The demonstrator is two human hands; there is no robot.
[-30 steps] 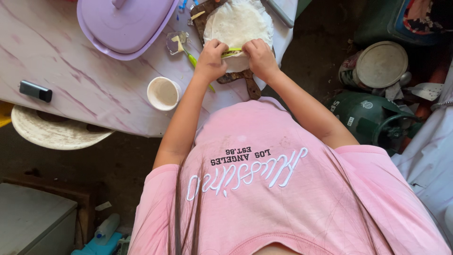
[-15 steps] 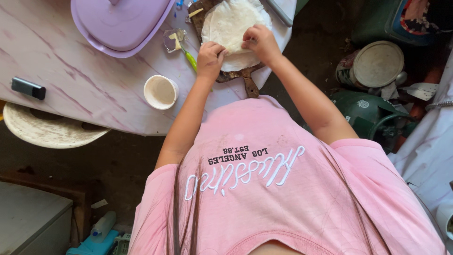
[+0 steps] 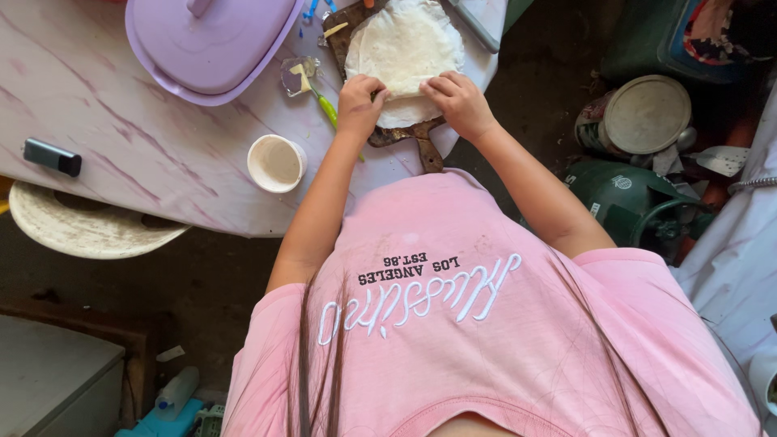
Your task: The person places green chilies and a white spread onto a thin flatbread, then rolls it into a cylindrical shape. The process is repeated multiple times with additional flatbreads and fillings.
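Pinching the near edge of the flat white dough round [image 3: 403, 50], the left hand [image 3: 361, 103] and right hand [image 3: 458, 101] close on it side by side. The round lies on the wooden board [image 3: 421, 139], stretching away from both hands, beside the lilac lidded dish [image 3: 212, 44].

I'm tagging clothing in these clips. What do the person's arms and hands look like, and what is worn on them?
Both arms are bare from the upper arm down. The only covering is the short sleeves of a pink T-shirt with white lettering across its front. The left hand and right hand are bare: no gloves show, and no rings, watch or bracelets can be made out. Long strands of dark hair hang over the shirt.
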